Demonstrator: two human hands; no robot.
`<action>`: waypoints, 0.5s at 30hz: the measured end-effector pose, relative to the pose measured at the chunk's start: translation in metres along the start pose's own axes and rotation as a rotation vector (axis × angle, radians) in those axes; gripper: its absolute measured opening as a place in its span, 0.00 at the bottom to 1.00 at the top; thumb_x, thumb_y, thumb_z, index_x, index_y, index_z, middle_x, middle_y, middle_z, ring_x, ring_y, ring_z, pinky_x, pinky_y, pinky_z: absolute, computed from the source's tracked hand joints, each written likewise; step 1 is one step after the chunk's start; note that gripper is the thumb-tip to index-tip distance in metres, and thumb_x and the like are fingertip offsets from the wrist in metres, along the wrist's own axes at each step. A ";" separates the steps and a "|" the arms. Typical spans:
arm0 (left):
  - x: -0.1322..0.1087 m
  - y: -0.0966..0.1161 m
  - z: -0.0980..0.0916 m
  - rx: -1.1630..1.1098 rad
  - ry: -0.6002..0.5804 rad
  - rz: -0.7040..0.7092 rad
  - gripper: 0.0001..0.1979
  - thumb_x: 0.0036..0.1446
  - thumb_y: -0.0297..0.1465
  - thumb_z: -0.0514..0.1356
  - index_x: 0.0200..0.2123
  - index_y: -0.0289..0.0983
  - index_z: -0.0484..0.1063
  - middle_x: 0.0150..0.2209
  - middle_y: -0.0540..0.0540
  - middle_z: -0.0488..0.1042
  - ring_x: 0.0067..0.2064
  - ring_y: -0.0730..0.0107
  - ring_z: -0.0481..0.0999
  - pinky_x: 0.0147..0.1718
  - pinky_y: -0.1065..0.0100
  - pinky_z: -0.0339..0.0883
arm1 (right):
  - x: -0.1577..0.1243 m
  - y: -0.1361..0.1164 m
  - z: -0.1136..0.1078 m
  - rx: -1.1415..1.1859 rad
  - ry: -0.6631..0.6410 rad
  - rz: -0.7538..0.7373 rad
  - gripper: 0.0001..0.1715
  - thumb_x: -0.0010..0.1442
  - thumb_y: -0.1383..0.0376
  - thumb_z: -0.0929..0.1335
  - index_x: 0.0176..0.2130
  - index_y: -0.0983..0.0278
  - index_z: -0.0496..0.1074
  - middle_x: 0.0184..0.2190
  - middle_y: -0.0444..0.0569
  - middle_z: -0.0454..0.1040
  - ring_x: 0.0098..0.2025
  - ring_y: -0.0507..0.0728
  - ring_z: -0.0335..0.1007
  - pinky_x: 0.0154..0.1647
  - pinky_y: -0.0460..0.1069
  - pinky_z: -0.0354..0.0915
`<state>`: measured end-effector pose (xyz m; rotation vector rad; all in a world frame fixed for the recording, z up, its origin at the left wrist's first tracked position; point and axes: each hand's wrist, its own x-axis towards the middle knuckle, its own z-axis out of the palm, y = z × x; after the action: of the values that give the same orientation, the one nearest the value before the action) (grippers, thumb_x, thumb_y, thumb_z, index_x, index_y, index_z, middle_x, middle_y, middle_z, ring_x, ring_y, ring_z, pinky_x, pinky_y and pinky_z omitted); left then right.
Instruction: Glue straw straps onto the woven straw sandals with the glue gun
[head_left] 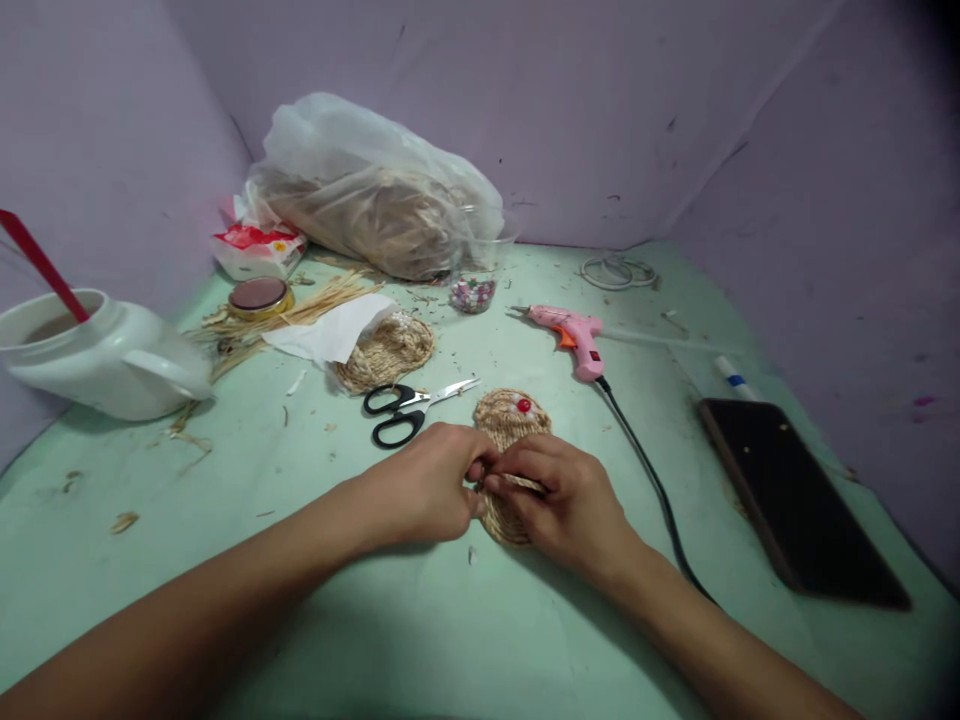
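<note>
A small woven straw slipper [510, 418] with a red bead on its toe lies on the green table [375, 620]. My left hand [427, 487] is closed in a pinch at the slipper's left edge. My right hand [564, 500] rests over the slipper's near half, fingers pinched on a woven strap across it. The fingertips of both hands meet at the strap. Black-handled scissors [409, 408] lie just beyond my left hand. A pink glue gun [571, 333] lies farther back on the right, its black cord [649, 475] running past my right wrist.
A second woven sole [386, 353] lies under white paper. Behind it are straw stalks [300, 312], a plastic bag of straw [375, 195], a cup of beads [472, 290] and a gold-rimmed tin [257, 296]. A white jug [97, 355] stands left; a dark phone [795, 495] lies right.
</note>
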<state>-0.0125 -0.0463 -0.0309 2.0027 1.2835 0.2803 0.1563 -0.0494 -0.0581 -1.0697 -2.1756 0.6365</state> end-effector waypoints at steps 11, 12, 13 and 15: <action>-0.001 0.003 0.001 0.022 0.004 0.020 0.07 0.40 0.22 0.56 0.26 0.38 0.65 0.27 0.51 0.70 0.28 0.72 0.67 0.24 0.72 0.54 | 0.000 -0.011 0.011 -0.222 0.072 0.045 0.09 0.53 0.67 0.64 0.27 0.65 0.73 0.23 0.49 0.71 0.25 0.54 0.65 0.24 0.48 0.56; -0.001 0.003 0.001 0.022 0.002 0.022 0.07 0.40 0.22 0.56 0.26 0.37 0.65 0.26 0.51 0.70 0.28 0.72 0.66 0.24 0.72 0.54 | 0.000 -0.011 0.010 -0.210 0.068 0.049 0.09 0.53 0.67 0.64 0.27 0.64 0.73 0.23 0.49 0.71 0.26 0.55 0.66 0.25 0.48 0.57; -0.001 0.002 0.000 0.017 0.000 0.025 0.06 0.40 0.23 0.56 0.26 0.37 0.66 0.26 0.51 0.69 0.28 0.72 0.66 0.24 0.72 0.54 | -0.001 -0.012 0.007 -0.172 0.049 0.055 0.08 0.54 0.66 0.65 0.28 0.64 0.73 0.24 0.48 0.72 0.27 0.55 0.67 0.26 0.48 0.59; 0.000 0.001 -0.002 -0.017 -0.022 0.029 0.05 0.41 0.25 0.57 0.27 0.37 0.67 0.25 0.52 0.67 0.28 0.73 0.64 0.25 0.73 0.54 | -0.005 -0.012 -0.003 -0.027 -0.003 0.058 0.07 0.54 0.65 0.67 0.35 0.63 0.73 0.29 0.48 0.74 0.32 0.55 0.69 0.32 0.49 0.63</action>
<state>-0.0122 -0.0458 -0.0288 2.0058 1.2352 0.2812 0.1544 -0.0596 -0.0502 -1.1504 -2.1679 0.6373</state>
